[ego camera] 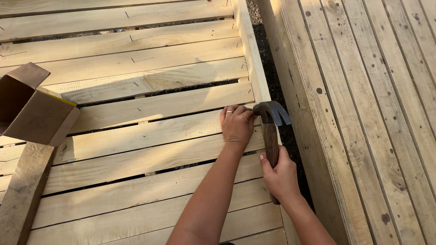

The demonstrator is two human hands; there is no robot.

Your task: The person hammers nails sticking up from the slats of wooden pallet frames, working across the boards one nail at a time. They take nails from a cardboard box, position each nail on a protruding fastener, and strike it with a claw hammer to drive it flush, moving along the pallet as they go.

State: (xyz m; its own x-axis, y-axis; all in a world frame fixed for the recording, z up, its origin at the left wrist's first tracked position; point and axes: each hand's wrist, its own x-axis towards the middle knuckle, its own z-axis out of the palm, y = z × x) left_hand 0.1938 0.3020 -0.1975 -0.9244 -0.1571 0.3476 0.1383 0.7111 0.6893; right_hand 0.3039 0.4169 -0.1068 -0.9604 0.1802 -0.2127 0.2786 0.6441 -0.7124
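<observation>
From the head camera, the right hand point(282, 174) holds a claw hammer point(271, 131) by its handle, the grip wrapped tight around the lower half of the shaft. The handle is dark brown wood, worn and straight, and it runs up from the fist to a dull grey metal head. The head's striking face points left, toward the left hand, and its curved, forked claw points right, over the dark gap of soil point(277, 86) between the two wooden structures. The hammer head sits at the right edge of the slatted pallet point(136, 149), just beside the upright side rail point(250, 54) that borders the slats.

The left hand point(237, 124) rests on a slat close to that same right edge, its fingertips pinched narrowly together right against the hammer's face; whatever they pinch is too small to make out. A ring shows on one finger.

The pallet's slats are pale, rough-sawn boards with dark gaps between them. An open brown cardboard box point(32, 106) sits at the pallet's left edge, above a loose weathered plank point(22, 190). To the right, across the gap, lies a second boarded surface point(377, 113) with dark knots.
</observation>
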